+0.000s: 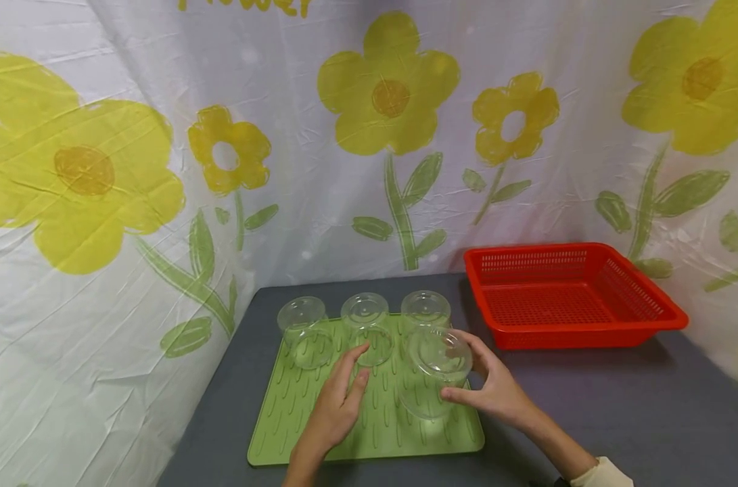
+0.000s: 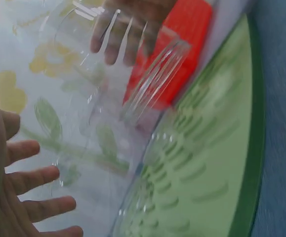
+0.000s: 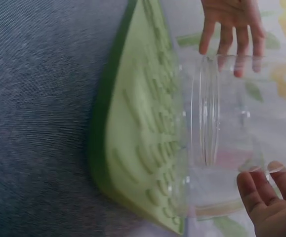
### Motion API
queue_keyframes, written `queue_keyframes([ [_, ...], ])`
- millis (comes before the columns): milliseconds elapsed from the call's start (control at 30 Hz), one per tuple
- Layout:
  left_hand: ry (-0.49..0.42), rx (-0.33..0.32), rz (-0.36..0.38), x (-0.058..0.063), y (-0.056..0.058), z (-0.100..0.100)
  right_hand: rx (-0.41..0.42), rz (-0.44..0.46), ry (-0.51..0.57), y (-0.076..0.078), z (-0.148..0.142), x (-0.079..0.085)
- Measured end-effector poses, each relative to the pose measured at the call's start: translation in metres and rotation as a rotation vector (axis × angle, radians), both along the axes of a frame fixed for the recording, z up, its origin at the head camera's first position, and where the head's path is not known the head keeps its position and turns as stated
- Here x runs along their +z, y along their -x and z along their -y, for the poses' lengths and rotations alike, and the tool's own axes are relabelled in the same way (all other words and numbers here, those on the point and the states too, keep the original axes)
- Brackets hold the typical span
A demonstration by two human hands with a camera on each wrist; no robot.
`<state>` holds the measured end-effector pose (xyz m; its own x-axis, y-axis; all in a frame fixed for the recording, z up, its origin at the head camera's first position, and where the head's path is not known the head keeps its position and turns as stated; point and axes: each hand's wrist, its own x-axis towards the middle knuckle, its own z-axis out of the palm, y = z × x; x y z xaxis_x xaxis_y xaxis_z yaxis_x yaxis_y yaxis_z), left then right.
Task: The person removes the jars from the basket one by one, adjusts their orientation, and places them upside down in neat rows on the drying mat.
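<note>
A clear, threaded-neck plastic jar is upside down over the right part of a green ribbed drying mat. My right hand grips its side, thumb in front and fingers behind. In the left wrist view, the jar's threaded rim appears slightly above the mat. My left hand is over the mat's middle, left of that jar, holding nothing; its fingers are spread in the left wrist view. Behind the hands, three similar clear jars stand in a row along the mat's far side.
A red slotted plastic basket sits at the back right of the grey table. A white cloth backdrop with painted yellow flowers surrounds the table at the back and sides.
</note>
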<state>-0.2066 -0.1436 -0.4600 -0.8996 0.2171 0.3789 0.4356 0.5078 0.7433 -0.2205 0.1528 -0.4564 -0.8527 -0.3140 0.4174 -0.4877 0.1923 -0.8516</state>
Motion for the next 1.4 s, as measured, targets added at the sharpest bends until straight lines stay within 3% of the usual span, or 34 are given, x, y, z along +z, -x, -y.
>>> queue_keyframes([
  [300,0.208,0.078,-0.004,-0.017,-0.004,0.016,-0.084,-0.015,-0.105,0.001,0.000,-0.016],
  [600,0.426,0.215,0.207,-0.022,-0.011,0.017,-0.098,0.013,-0.141,-0.002,-0.002,-0.020],
  [933,0.468,0.207,0.298,-0.030,-0.013,0.019,-0.092,0.041,-0.156,-0.002,0.002,-0.020],
  [1233,0.455,0.205,0.296,-0.034,-0.014,0.020,-0.109,0.002,-0.168,-0.002,0.003,-0.023],
  [1400,0.453,0.240,0.260,-0.032,-0.013,0.020,-0.100,-0.047,-0.170,-0.004,0.001,-0.018],
])
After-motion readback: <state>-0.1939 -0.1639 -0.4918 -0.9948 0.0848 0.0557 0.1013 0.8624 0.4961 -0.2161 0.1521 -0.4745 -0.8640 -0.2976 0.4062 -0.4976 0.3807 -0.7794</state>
